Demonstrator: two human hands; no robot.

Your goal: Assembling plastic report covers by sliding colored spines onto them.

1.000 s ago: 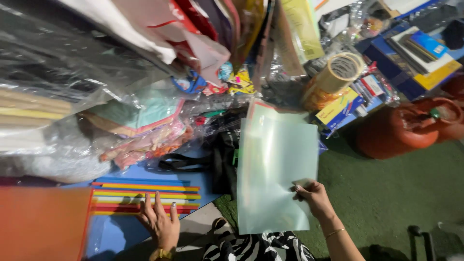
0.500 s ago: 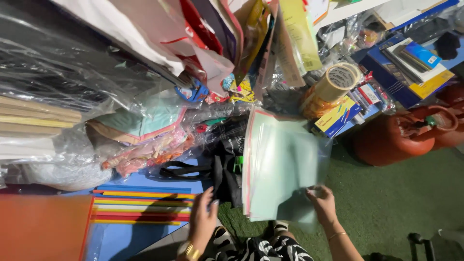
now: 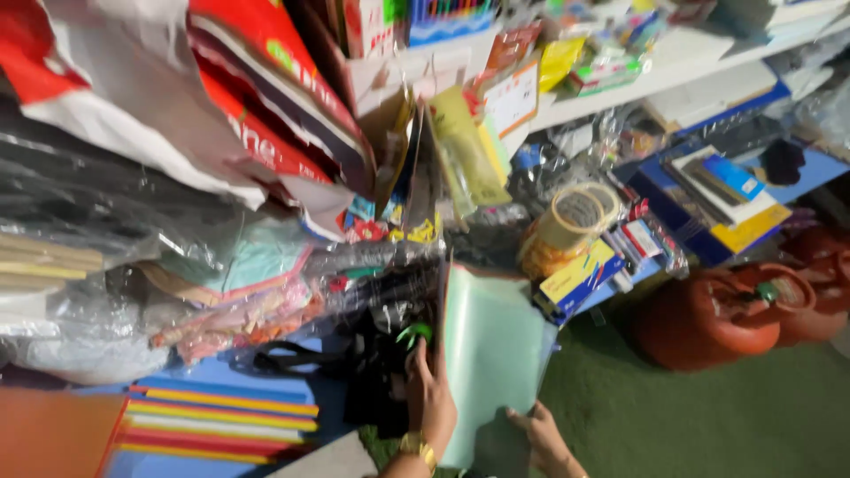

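The left hand (image 3: 431,400) has left the striped sheets and now grips the pale green folder (image 3: 490,358) by its edge, fingers curled shut, while the right hand (image 3: 542,435) pinches its lower corner.

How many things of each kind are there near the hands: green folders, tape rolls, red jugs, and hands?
Pale green folder: 1, held by both hands
Large tape roll: 1
Red jugs: 2, the second partly cut off
Hands: 2, left hand and right hand
Total: 6
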